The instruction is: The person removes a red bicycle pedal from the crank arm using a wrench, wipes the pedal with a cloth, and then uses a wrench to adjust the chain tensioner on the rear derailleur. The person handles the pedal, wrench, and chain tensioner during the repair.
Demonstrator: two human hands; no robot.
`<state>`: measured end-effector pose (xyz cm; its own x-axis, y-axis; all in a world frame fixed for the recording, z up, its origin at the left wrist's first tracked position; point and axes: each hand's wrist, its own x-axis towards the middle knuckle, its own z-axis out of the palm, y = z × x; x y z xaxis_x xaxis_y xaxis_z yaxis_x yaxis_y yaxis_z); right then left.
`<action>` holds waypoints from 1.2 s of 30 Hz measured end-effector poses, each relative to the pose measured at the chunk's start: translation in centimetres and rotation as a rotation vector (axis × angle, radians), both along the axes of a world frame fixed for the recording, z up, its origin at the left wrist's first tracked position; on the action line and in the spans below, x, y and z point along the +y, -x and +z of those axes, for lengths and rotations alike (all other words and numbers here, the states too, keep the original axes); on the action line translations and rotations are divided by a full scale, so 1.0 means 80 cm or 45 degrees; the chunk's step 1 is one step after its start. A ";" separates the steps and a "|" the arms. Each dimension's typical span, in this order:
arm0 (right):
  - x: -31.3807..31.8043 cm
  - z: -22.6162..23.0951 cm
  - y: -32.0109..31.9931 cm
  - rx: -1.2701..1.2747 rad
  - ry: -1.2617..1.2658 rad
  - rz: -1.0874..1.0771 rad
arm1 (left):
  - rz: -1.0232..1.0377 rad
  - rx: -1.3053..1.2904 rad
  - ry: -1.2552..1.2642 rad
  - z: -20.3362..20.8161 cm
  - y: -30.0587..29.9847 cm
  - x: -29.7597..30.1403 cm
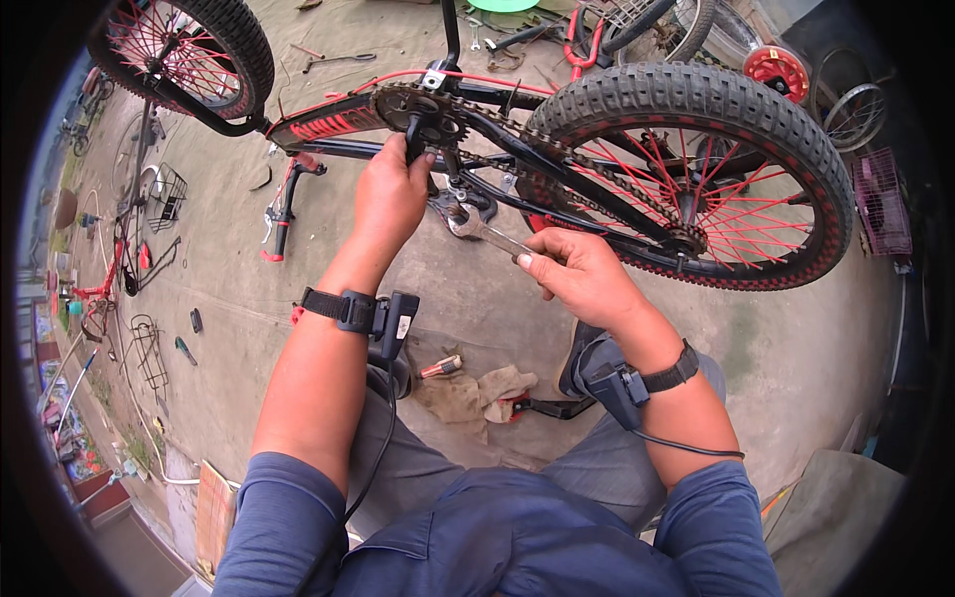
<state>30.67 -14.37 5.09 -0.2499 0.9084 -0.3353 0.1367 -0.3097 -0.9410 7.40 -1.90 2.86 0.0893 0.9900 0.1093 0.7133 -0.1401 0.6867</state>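
Note:
A black bicycle with red lettering lies upside down in front of me, its frame [343,121] slanting toward the rear wheel [686,189]. My left hand [391,191] is closed round the black crank arm [415,134] beside the chainring [396,97]. In my right hand [575,267] is a metal open-end wrench [502,241], pinched near its end. The wrench's jaw sits against a part below the chainring, close to my left fingers. Whether the jaw grips a nut there is too small to tell. A chain [597,164] runs back to the rear hub.
Between my feet lie a rag [468,393] and an orange-and-silver cylinder [441,367]. The front wheel [189,55] rises at the far left. Handlebar parts [286,204], a wire basket [167,197] and loose tools lie on the ground. A pink crate [882,202] stands right.

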 end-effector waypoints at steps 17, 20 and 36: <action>0.007 0.002 -0.006 -0.015 -0.033 0.026 | 0.012 0.216 -0.284 -0.012 0.005 0.004; 0.006 0.000 -0.005 0.012 -0.030 0.006 | 0.005 0.329 -0.404 -0.015 0.009 0.006; 0.004 0.003 -0.007 0.023 -0.010 0.040 | -0.007 0.460 -0.639 0.003 0.021 0.013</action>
